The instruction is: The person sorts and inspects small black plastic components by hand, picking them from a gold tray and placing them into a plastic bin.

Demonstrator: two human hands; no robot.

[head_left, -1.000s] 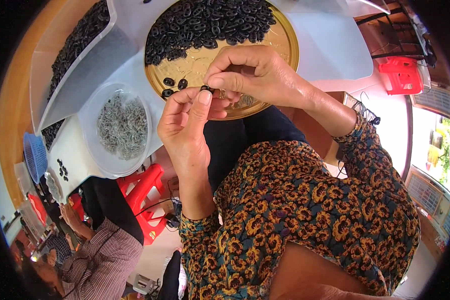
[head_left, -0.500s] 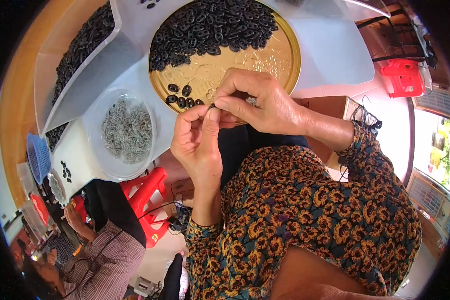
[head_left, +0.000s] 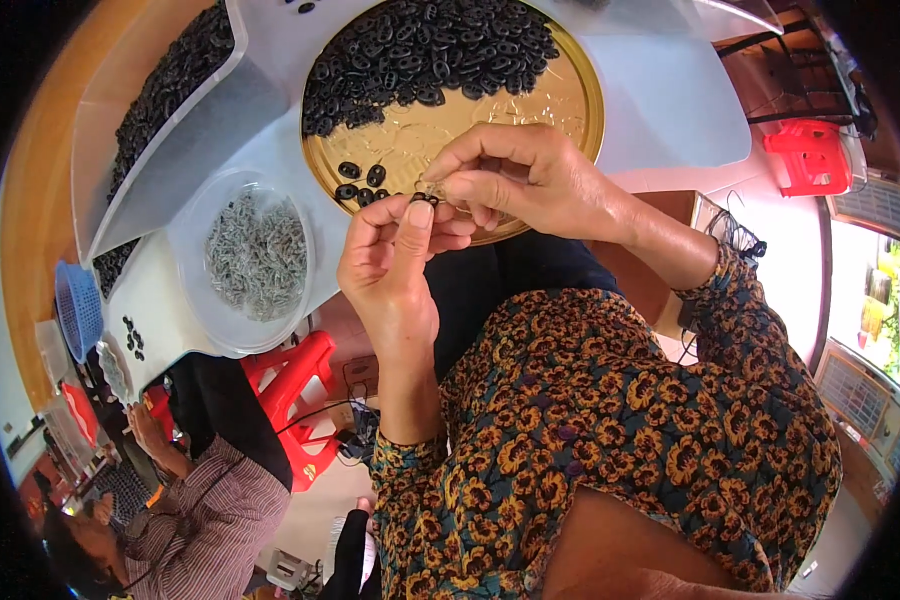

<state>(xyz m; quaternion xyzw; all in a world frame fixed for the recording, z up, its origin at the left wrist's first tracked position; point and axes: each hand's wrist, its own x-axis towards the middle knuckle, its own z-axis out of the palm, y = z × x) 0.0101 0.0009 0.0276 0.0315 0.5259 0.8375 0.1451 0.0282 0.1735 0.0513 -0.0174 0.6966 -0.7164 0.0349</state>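
Observation:
My left hand [head_left: 395, 275] is closed, pinching a small black oval two-hole piece [head_left: 425, 198] between thumb and fingertips. Right beside it, my right hand [head_left: 535, 185] is closed too, with a thin, shiny wire piece [head_left: 433, 187] at its fingertips against the black piece; its exact shape is too small to make out. Both hands are over the near rim of a round gold tray [head_left: 594, 130]. A heap of similar black pieces [head_left: 430, 55] covers the tray's far side. Several loose ones [head_left: 348, 170] lie near my left fingertips.
On the left stand a clear plastic bin [head_left: 185, 130] of black pieces and a round clear tub [head_left: 305, 250] of small grey metal parts. A co-worker [head_left: 210, 510] sits lower left, near red stools [head_left: 295, 400]. A cardboard box [head_left: 660, 215] is beyond my right forearm.
My right fingertips have drawn slightly up and back from my left thumb, so the black piece and the wire piece now show. My left hand has shifted slightly.

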